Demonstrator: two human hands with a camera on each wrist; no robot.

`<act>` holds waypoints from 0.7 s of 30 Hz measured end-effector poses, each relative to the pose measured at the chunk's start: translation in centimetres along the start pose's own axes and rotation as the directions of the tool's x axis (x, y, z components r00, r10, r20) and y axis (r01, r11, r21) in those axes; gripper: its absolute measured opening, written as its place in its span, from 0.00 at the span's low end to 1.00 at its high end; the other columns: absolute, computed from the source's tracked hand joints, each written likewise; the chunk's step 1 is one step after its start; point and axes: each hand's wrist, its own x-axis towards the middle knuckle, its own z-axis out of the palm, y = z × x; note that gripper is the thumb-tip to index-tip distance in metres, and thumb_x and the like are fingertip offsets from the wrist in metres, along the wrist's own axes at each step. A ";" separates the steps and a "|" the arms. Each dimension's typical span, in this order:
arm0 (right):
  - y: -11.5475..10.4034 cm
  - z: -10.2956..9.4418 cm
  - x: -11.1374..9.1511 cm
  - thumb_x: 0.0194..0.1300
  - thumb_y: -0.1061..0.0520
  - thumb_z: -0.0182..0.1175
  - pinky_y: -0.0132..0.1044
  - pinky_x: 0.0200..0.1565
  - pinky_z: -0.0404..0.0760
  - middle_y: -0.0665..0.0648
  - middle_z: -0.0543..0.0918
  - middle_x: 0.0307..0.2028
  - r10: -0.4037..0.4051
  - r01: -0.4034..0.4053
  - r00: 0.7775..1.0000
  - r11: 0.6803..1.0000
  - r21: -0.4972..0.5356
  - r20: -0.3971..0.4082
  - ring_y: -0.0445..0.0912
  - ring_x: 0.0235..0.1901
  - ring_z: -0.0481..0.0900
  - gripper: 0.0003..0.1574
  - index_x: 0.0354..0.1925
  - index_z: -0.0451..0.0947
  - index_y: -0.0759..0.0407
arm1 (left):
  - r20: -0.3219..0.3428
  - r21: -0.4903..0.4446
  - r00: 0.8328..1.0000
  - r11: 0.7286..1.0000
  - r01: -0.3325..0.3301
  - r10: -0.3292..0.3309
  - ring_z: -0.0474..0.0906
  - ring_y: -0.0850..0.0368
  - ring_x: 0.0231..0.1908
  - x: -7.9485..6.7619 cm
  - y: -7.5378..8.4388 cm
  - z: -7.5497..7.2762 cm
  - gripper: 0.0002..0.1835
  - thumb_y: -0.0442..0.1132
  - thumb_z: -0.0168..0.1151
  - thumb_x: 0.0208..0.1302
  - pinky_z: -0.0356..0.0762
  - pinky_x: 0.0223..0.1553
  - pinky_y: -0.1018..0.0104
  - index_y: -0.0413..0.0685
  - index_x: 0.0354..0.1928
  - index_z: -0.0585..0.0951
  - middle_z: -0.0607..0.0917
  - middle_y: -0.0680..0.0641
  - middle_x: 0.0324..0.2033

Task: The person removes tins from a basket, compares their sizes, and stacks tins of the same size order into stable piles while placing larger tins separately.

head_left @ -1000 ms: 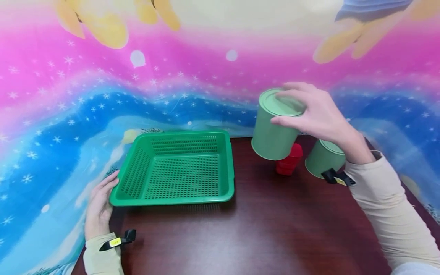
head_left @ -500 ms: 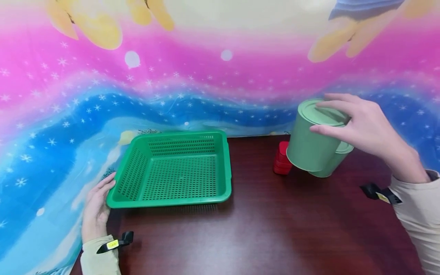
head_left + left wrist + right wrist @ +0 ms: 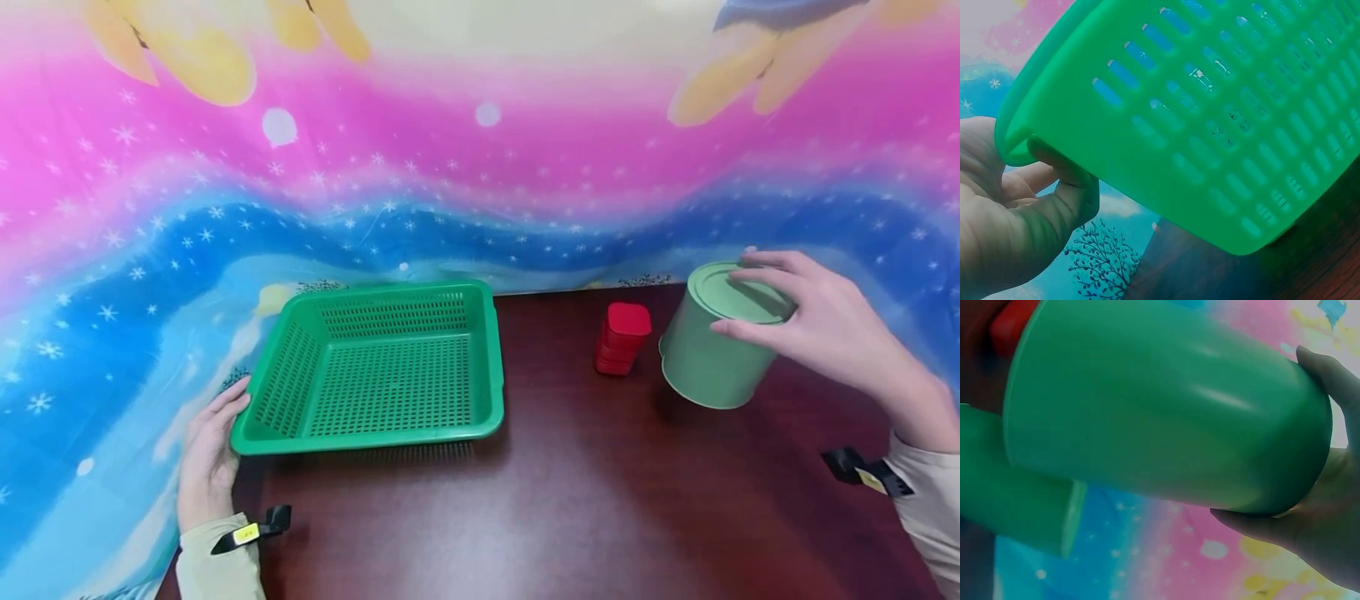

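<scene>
My right hand grips a plain green cup at its narrower end, thumb and fingers spread round the recessed base. The cup is upside down, its wider rim facing the table. Behind it stands a second green cup, almost wholly covered in the head view but plain at the left of the right wrist view. My left hand pinches the left rim of a green perforated plastic basket, its fingers curled under the lip. Nothing lies in the basket.
A small red block-like stack with rounded corners stands between the basket and the cups. The dark wooden table meets a colourful printed cloth along its back and left edges.
My right hand has carried the green cup rightward and down, past the red stack to in front of the second cup. The red stack now shows fully. My left hand stays on the basket.
</scene>
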 end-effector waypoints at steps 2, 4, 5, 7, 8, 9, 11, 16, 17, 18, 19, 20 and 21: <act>0.5 0.5 -0.5 0.55 0.45 0.80 0.62 0.50 0.68 0.65 0.71 0.69 0.016 -0.017 1.000 1.000 0.007 0.021 0.69 0.63 0.69 0.43 0.64 0.80 0.62 | 0.005 -0.011 1.000 1.000 -0.010 0.010 0.85 0.66 0.44 0.0 0.1 0.1 0.16 0.31 0.57 0.78 0.87 0.39 0.70 0.51 0.59 0.88 0.79 0.60 0.57; 1.0 1.0 -0.8 0.55 0.44 0.80 0.65 0.51 0.69 0.65 0.70 0.69 0.023 -0.024 0.999 1.000 0.011 0.039 0.69 0.64 0.68 0.45 0.64 0.79 0.64 | 0.012 -0.034 1.000 0.999 -0.021 0.021 0.84 0.66 0.47 0.0 0.1 0.1 0.17 0.30 0.56 0.78 0.87 0.40 0.70 0.49 0.59 0.87 0.83 0.60 0.55; 1.2 1.3 -1.0 0.55 0.44 0.81 0.66 0.51 0.69 0.65 0.70 0.69 0.023 -0.024 0.999 1.000 0.010 0.045 0.69 0.64 0.69 0.46 0.64 0.79 0.65 | 0.015 -0.046 1.000 0.999 -0.027 0.028 0.84 0.65 0.48 0.0 0.1 0.2 0.17 0.29 0.56 0.78 0.87 0.41 0.69 0.49 0.59 0.87 0.84 0.59 0.54; 1.7 1.8 -1.2 0.54 0.45 0.81 0.65 0.51 0.70 0.65 0.70 0.68 0.020 -0.020 0.999 1.000 0.013 0.050 0.68 0.61 0.72 0.46 0.64 0.79 0.67 | 0.021 -0.090 0.999 0.995 -0.032 0.034 0.86 0.61 0.46 0.0 0.1 0.3 0.17 0.27 0.55 0.77 0.87 0.41 0.68 0.47 0.58 0.88 0.86 0.56 0.53; 1.9 2.1 -1.3 0.55 0.45 0.81 0.65 0.50 0.71 0.66 0.71 0.68 0.019 -0.019 0.998 1.000 0.012 0.052 0.68 0.61 0.72 0.46 0.63 0.79 0.67 | 0.028 -0.101 0.999 0.994 -0.035 0.038 0.86 0.61 0.46 0.0 0.1 0.3 0.17 0.27 0.55 0.77 0.87 0.42 0.68 0.46 0.58 0.88 0.86 0.55 0.52; 2.2 2.4 -1.4 0.55 0.45 0.81 0.64 0.50 0.71 0.66 0.71 0.67 0.018 -0.019 0.999 1.000 0.009 0.051 0.68 0.59 0.73 0.45 0.63 0.79 0.68 | 0.031 -0.109 0.999 0.993 -0.036 0.040 0.87 0.60 0.45 0.1 0.0 0.4 0.17 0.26 0.54 0.77 0.87 0.42 0.68 0.46 0.57 0.88 0.87 0.54 0.51; 2.5 2.9 -1.7 0.55 0.44 0.81 0.63 0.48 0.72 0.66 0.72 0.65 0.035 -0.035 0.998 0.999 0.008 0.052 0.67 0.57 0.75 0.45 0.62 0.80 0.69 | 0.041 -0.117 0.998 0.992 -0.037 0.042 0.88 0.59 0.44 0.1 0.0 0.4 0.17 0.26 0.54 0.78 0.88 0.41 0.67 0.46 0.55 0.89 0.88 0.52 0.50; 3.3 4.0 -2.4 0.56 0.43 0.80 0.59 0.45 0.71 0.69 0.71 0.62 0.087 -0.088 0.995 0.996 0.009 0.045 0.65 0.50 0.76 0.46 0.62 0.80 0.70 | 0.063 -0.126 0.997 0.991 -0.035 0.043 0.88 0.58 0.42 0.0 -0.2 0.4 0.18 0.26 0.51 0.78 0.87 0.41 0.67 0.46 0.53 0.90 0.89 0.49 0.48; 3.5 4.2 -2.5 0.56 0.43 0.80 0.58 0.44 0.70 0.69 0.70 0.62 0.093 -0.094 0.995 0.996 0.010 0.040 0.65 0.48 0.76 0.45 0.62 0.80 0.70 | 0.065 -0.126 0.997 0.991 -0.036 0.044 0.88 0.58 0.43 0.0 -0.3 0.3 0.18 0.25 0.51 0.79 0.87 0.41 0.67 0.46 0.54 0.90 0.89 0.50 0.48; 3.6 4.4 -2.7 0.56 0.43 0.80 0.56 0.43 0.70 0.70 0.70 0.61 0.098 -0.098 0.995 0.995 0.013 0.036 0.65 0.47 0.76 0.45 0.62 0.80 0.70 | 0.064 -0.126 0.997 0.991 -0.036 0.044 0.88 0.58 0.43 0.0 -0.3 0.3 0.18 0.25 0.51 0.79 0.87 0.42 0.68 0.46 0.53 0.90 0.89 0.50 0.48; 3.7 4.6 -2.8 0.57 0.43 0.79 0.55 0.42 0.69 0.70 0.70 0.61 0.102 -0.102 0.994 0.995 0.019 0.031 0.64 0.45 0.77 0.45 0.62 0.80 0.69 | 0.060 -0.123 0.997 0.992 -0.035 0.043 0.88 0.58 0.43 0.0 -0.3 0.3 0.18 0.25 0.51 0.78 0.87 0.42 0.68 0.46 0.54 0.90 0.89 0.51 0.49; 3.9 4.9 -3.0 0.56 0.44 0.80 0.54 0.42 0.69 0.70 0.70 0.61 0.102 -0.103 0.994 0.994 0.024 0.025 0.63 0.45 0.77 0.44 0.62 0.80 0.69 | 0.056 -0.122 0.998 0.992 -0.035 0.042 0.88 0.59 0.44 0.0 -0.3 0.3 0.18 0.25 0.51 0.78 0.87 0.41 0.68 0.45 0.54 0.89 0.89 0.51 0.49; 4.0 5.1 -3.2 0.56 0.44 0.80 0.53 0.41 0.68 0.69 0.70 0.60 0.103 -0.103 0.994 0.994 0.028 0.022 0.63 0.44 0.77 0.44 0.62 0.80 0.69 | 0.051 -0.122 0.998 0.992 -0.035 0.041 0.88 0.59 0.43 0.0 -0.3 0.4 0.18 0.25 0.52 0.78 0.87 0.41 0.68 0.45 0.55 0.89 0.88 0.51 0.49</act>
